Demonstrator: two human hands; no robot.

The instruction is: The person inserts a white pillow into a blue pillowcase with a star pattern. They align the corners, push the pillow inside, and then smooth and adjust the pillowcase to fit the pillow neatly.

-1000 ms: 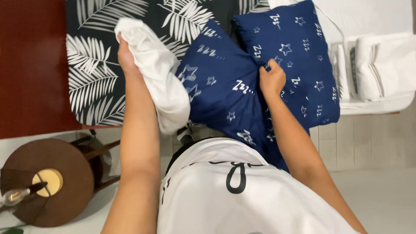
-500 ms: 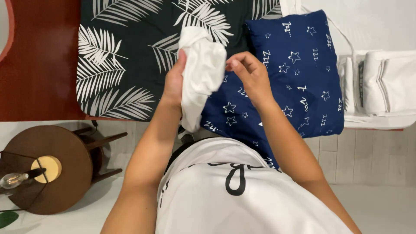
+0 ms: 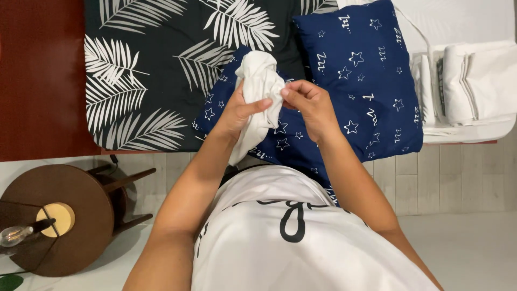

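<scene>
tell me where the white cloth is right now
In the head view the white cloth sits near the centre, bunched between the left hand and right hand, above the dark blue star-print pillowcase.

Both hands grip a bunched white cloth (image 3: 259, 86) over a navy star-print pillow (image 3: 361, 81): the left hand (image 3: 237, 110) clasps its side, and the right hand (image 3: 309, 105) pinches its edge. Beneath lies a black leaf-print bedcover (image 3: 161, 70). Folded white linens (image 3: 474, 81) sit at right, and a round wooden side table (image 3: 70, 215) stands lower left.

Cloth's (image 3: 259, 91) lower end — perhaps behind hands (image 3: 269, 108)
</scene>
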